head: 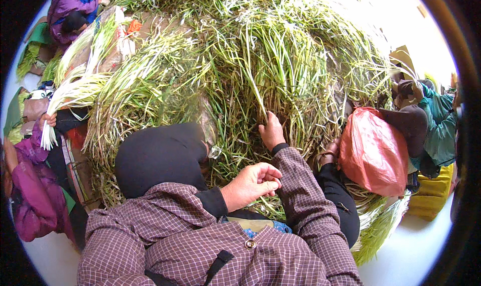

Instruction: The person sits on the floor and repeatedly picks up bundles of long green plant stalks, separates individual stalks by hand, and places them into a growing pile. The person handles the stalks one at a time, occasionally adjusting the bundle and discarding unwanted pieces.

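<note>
My right hand reaches forward and pinches the lower end of a pale leafy stalk, which looks like garlic greens or chives. The stalk slants up and away over a big heap of similar long green leaves. Closer to my chest is my left hand, its fingers loosely curled and a gap showing between thumb and fingertips. I see nothing held in it. Loose leaves and brown stem ends lie tangled in front of my knees.
At left, a person in a purple sleeve grips a bundle of white stalks. A reddish plastic sack stands by my right leg, with trimmed stalks below it. Another person in teal sits at right; someone in purple works far left.
</note>
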`<state>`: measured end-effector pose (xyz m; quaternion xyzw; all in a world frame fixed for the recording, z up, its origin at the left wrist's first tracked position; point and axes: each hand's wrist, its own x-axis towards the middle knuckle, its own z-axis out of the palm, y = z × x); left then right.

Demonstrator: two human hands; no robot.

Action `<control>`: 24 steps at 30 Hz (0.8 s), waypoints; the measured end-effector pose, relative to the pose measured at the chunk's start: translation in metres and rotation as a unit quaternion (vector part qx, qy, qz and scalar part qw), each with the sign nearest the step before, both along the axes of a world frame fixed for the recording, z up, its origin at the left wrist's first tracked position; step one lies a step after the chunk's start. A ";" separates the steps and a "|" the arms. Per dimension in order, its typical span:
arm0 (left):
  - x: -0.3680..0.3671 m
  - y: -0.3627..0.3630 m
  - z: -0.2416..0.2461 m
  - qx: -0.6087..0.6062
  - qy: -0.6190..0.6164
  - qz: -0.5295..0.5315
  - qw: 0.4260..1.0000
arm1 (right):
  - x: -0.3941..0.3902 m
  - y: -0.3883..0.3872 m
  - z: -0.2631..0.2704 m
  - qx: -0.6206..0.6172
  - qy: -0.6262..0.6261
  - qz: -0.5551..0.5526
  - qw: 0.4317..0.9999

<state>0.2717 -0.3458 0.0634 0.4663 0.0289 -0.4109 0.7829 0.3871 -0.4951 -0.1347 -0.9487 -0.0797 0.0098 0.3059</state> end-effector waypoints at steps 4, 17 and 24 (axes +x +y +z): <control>0.001 -0.001 -0.003 0.009 -0.005 0.005 1.000 | 0.016 0.006 0.025 -0.137 0.148 -0.028 0.979; 0.013 -0.004 -0.010 0.024 -0.052 0.207 0.977 | -0.029 -0.036 0.107 0.248 0.241 0.021 0.938; 0.023 -0.003 -0.020 0.085 -0.112 0.356 0.924 | -0.102 -0.047 0.171 0.441 0.185 0.007 0.878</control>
